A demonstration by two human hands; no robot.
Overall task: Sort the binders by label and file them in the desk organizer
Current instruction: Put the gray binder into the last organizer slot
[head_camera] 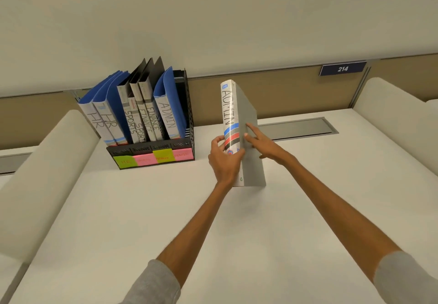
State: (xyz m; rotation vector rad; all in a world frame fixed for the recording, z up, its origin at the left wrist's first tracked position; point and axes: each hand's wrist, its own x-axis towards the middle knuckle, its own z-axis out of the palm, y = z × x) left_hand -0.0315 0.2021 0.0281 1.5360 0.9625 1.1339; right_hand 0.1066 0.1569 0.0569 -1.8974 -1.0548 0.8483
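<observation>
A grey binder [248, 123] with ADMIN on its white spine stands upright on the white desk [142, 209], right of the organizer. My left hand [224, 161] grips the lower spine, fingers curled round it. My right hand [263, 145] lies with straight fingers against the binder's grey cover. The black mesh desk organizer [187, 116] stands at the back left and holds several binders: two blue HR [104, 119], SPORTS [129, 119], FINANCE [149, 116] and a blue ADMIN [167, 111]. Green, pink and yellow sticky labels [151, 159] run along its front.
Padded cream dividers [40, 180] flank the desk left and right [391, 114]. A brown partition with a blue 214 sign [342, 68] runs behind. A grey cable hatch [301, 128] lies in the desk behind the held binder.
</observation>
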